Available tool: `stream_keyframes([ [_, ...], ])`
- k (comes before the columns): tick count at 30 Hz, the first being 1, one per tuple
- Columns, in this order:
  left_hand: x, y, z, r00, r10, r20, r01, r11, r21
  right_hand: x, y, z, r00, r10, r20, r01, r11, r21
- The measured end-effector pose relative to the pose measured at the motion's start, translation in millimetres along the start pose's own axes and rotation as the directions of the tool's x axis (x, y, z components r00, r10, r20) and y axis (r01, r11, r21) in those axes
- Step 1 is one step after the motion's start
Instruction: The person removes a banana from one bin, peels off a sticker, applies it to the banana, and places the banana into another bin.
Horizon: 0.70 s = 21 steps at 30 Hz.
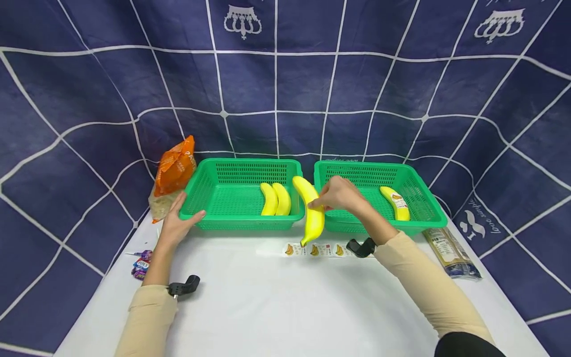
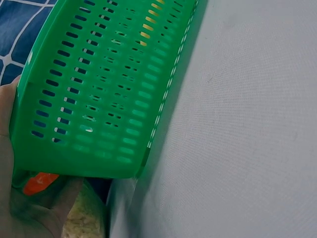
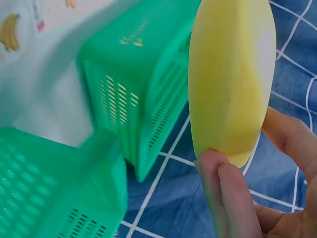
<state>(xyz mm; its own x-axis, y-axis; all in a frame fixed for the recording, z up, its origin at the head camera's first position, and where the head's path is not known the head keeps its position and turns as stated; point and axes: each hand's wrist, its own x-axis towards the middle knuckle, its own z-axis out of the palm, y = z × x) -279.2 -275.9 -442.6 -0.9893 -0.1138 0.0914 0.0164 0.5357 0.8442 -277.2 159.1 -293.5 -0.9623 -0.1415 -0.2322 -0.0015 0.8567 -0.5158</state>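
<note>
My right hand (image 1: 341, 194) pinched a banana (image 1: 310, 210) between the two baskets, while my left hand (image 1: 178, 221) gripped the left basket (image 1: 232, 210) at its corner.

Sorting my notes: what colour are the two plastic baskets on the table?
Green baskets, clearest in the head view.

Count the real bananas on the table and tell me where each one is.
4. Two bananas lie side by side in the left basket, one labelled banana lies in the right basket, and one held banana is in the right hand between the baskets. None seem hidden.
</note>
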Motion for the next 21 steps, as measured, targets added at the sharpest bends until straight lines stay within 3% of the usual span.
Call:
stream_keyframes([
  [10, 2.0, 3.7, -0.8, 1.0, -0.002, -0.013, 0.002, 1.0, -0.006, -35, 37, 29, 1.0, 0.028, -0.003, -0.028, 0.999, 0.036],
  [21, -0.1, 3.7, 0.9, 1.0, 0.003, -0.011, -0.003, 1.0, -0.013, -68, 75, 91, 0.995, 0.095, -0.012, -0.093, 0.987, 0.13],
])
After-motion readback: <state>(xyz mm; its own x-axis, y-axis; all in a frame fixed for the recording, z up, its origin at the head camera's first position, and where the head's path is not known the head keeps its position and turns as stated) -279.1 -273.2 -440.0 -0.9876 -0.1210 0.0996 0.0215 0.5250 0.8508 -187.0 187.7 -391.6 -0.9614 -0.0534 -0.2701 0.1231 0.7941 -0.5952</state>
